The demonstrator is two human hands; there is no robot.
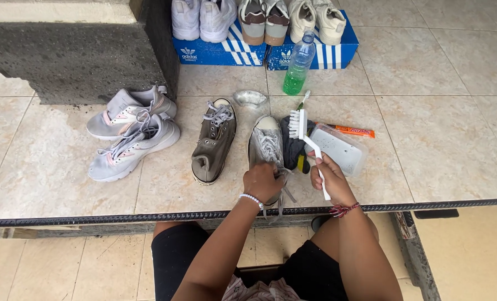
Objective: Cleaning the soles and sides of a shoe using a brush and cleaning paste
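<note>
A grey canvas sneaker lies on the tiled ledge with its toe pointing away from me. My left hand grips its heel end, over the laces. My right hand holds a white brush by its handle, bristle head raised just right of the sneaker's toe. The matching grey sneaker lies to the left, untouched. A dark cloth sits between the sneaker and a clear plastic tub.
A pair of light grey running shoes lies at the left. A green-liquid bottle, an orange tube and a small dish stand behind. Several pale shoes rest on blue boxes. A dark stone block stands back left.
</note>
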